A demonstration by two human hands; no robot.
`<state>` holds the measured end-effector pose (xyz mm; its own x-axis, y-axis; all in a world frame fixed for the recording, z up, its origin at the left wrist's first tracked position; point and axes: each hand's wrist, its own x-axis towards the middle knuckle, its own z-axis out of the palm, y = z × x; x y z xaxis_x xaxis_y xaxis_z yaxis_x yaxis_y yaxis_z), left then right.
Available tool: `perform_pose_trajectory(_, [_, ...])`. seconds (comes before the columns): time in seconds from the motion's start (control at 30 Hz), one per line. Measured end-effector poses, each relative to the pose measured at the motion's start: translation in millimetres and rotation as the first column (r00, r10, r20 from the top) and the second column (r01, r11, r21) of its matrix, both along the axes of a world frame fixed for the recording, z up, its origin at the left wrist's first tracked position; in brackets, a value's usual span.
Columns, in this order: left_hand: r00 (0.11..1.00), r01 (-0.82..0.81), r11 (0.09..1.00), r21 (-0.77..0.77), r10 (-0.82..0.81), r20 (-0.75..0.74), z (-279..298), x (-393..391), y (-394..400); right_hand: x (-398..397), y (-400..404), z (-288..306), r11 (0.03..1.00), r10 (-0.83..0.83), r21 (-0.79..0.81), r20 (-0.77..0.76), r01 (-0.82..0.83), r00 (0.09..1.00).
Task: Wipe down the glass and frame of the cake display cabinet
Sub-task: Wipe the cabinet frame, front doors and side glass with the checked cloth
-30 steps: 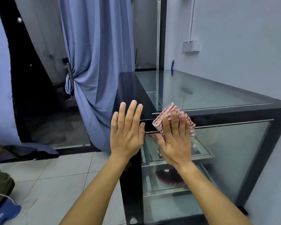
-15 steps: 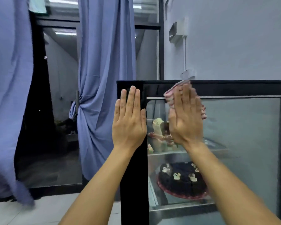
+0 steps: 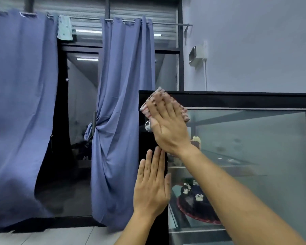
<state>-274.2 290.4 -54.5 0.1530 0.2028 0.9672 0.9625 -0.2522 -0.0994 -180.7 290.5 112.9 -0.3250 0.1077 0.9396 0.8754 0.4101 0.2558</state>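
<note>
The cake display cabinet has a black frame (image 3: 237,100) and a large glass front (image 3: 254,156). My right hand (image 3: 168,128) lies flat on a red-and-white checked cloth (image 3: 146,107), pressing it against the frame's top left corner. My left hand (image 3: 151,184) rests flat with fingers together on the black left upright, below the right hand, holding nothing. Behind the glass a dark chocolate cake (image 3: 194,200) sits on a low shelf, with small pastries (image 3: 196,140) on a shelf above.
Blue curtains (image 3: 122,121) hang from a rail just left of the cabinet, one tied back at a dark doorway (image 3: 78,121). A grey wall (image 3: 254,50) with a socket box (image 3: 198,53) stands behind the cabinet. Pale floor tiles (image 3: 60,236) lie below.
My right hand has slid the cloth left, from the glass's upper edge onto the frame's top left corner. My left hand has dropped lower on the upright. The view has risen toward the curtain rail.
</note>
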Motion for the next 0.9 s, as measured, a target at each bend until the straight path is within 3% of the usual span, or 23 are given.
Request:
perform_pose_trajectory(0.07, [1.0, -0.02, 1.0, 0.002, 0.02, 0.0, -12, -2, 1, 7, 2, -8, 1.0, 0.015, 0.0, 0.22, -0.016, 0.975])
perform_pose_trajectory(0.13, [0.999, -0.032, 0.999, 0.003, 0.032, 0.006, -12, -1, 0, 33, 4, -1, 0.997, -0.049, 0.066, 0.326, 0.029, 0.944])
perform_pose_trajectory(0.17, [0.999, -0.032, 0.999, 0.008, 0.032, 0.009, -11, 0, 0, 46, 7, 11, 0.995, -0.07, 0.088, 0.299, 0.046, 0.952])
perform_pose_trajectory(0.27, [1.0, -0.028, 1.0, 0.009, 0.028, -0.009, -9, -1, -1, 51, 2, 33, 0.998, -0.068, -0.003, 0.021, 0.068, 0.997])
perform_pose_trajectory(0.3, [0.999, -0.032, 0.999, 0.012, 0.032, -0.011, -9, -2, -1, 38, -1, 28, 0.998, -0.058, -0.017, 0.025, 0.058, 0.998])
perform_pose_trajectory(0.43, [1.0, -0.027, 1.0, 0.006, 0.027, -0.011, -10, -2, -1, 31, -1, -5, 1.0, -0.029, 0.018, 0.381, 0.024, 0.924])
perform_pose_trajectory(0.5, [1.0, -0.012, 1.0, 0.001, 0.012, -0.005, -10, -2, -2, 45, 2, 8, 0.996, -0.063, 0.077, 0.301, 0.041, 0.951])
perform_pose_trajectory(0.57, [1.0, -0.006, 1.0, 0.001, 0.006, 0.001, -10, -2, -2, 46, -2, 19, 0.999, -0.047, 0.026, 0.096, 0.045, 0.994])
perform_pose_trajectory(0.6, [1.0, -0.008, 1.0, -0.002, 0.008, 0.004, -10, -1, -2, 41, -3, 17, 0.999, -0.041, 0.013, 0.083, 0.04, 0.996])
perform_pose_trajectory(0.67, [1.0, -0.012, 1.0, -0.01, 0.012, -0.001, -10, -3, -2, 35, -2, -1, 0.998, -0.045, 0.044, 0.26, 0.034, 0.965])
perform_pose_trajectory(0.77, [1.0, -0.008, 1.0, 0.004, 0.008, 0.008, -11, -3, 0, 59, 2, -24, 0.992, -0.106, 0.118, 0.528, 0.05, 0.842])
perform_pose_trajectory(0.83, [1.0, -0.005, 1.0, 0.005, 0.005, 0.02, -11, -2, 0, 72, 6, -20, 0.983, -0.151, 0.171, 0.554, 0.065, 0.819])
perform_pose_trajectory(0.9, [1.0, 0.0, 1.0, 0.004, 0.0, 0.025, -12, -2, 0, 61, 5, -13, 0.983, -0.139, 0.166, 0.395, 0.078, 0.908])
